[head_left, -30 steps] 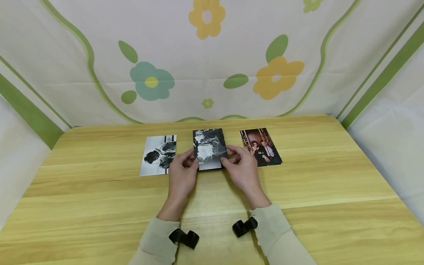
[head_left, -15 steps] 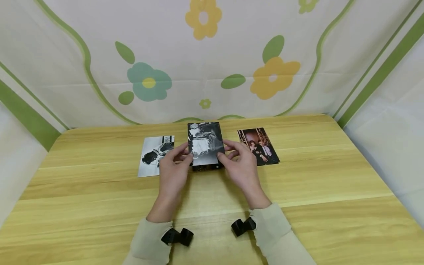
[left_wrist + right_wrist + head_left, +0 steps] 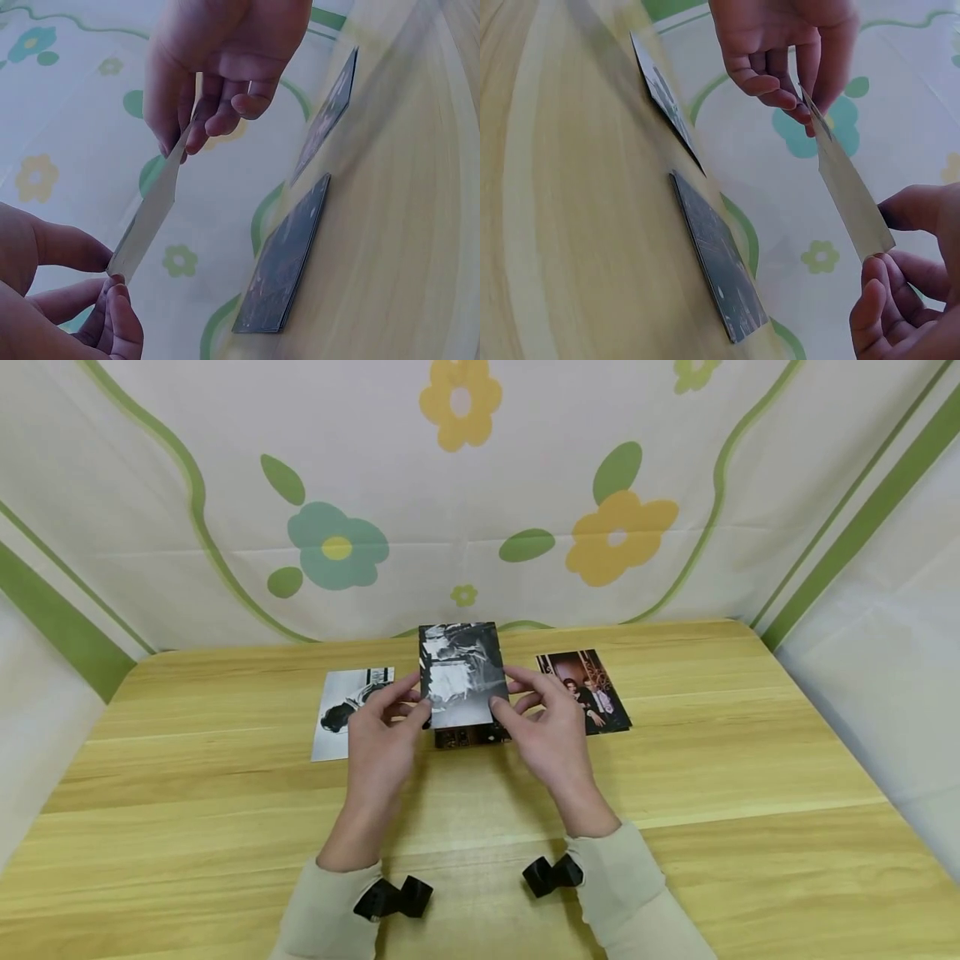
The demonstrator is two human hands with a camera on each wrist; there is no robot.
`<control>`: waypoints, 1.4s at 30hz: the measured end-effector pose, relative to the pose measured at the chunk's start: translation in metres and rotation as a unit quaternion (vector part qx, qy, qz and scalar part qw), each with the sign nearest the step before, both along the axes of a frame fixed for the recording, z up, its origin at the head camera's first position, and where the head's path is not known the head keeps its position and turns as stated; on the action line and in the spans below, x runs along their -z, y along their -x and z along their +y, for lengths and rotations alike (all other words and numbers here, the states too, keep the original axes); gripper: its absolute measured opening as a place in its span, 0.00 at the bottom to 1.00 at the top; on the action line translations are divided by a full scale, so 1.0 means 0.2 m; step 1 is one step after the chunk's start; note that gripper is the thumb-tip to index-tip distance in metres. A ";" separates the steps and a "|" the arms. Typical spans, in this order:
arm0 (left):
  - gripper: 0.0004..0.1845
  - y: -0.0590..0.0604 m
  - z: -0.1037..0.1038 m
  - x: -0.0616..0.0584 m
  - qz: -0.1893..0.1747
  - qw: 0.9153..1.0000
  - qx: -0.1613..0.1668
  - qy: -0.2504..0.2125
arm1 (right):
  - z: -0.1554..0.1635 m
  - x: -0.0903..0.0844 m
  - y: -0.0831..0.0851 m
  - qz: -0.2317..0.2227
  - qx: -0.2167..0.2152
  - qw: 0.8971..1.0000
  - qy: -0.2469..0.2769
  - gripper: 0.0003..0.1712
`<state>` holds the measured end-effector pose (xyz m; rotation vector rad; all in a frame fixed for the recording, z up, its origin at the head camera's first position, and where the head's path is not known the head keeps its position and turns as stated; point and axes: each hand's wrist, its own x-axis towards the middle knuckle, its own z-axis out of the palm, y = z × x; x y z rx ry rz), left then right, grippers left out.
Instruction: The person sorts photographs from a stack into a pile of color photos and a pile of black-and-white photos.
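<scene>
Left grip [image 3: 384,731] and right grip [image 3: 551,727] pinch monochrome card [image 3: 462,677] by its long sides — long axis forward, above dark stack [image 3: 283,266]

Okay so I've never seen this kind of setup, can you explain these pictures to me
There's no machine here, just a person's left hand and right hand, both bare. The wide picture comes from a camera worn on the head, looking down; the other two come from the left wrist camera and right wrist camera. Both hands pinch a black-and-white card by its sides, above a wooden table. Beneath it lies what looks like a dark stack of cards, with a pale photo card to the left and a color photo card to the right.
</scene>
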<state>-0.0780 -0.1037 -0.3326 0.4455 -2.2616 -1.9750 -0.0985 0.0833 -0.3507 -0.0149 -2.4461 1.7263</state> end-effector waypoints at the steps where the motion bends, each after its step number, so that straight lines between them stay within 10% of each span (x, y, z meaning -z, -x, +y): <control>1: 0.22 0.00 0.00 0.00 -0.001 1.000 -0.002 0.002 | 0.00 0.00 0.00 -0.001 -0.002 1.000 0.002 0.26; 26: 0.19 0.00 -0.43 0.03 -0.053 0.986 -0.158 0.030 | -0.52 0.04 -0.04 -0.014 -0.123 0.992 -0.012 0.32; 42: 0.20 0.01 -0.49 0.15 -0.107 0.979 -0.108 0.134 | -0.62 0.12 -0.06 -0.066 -0.085 0.988 -0.111 0.33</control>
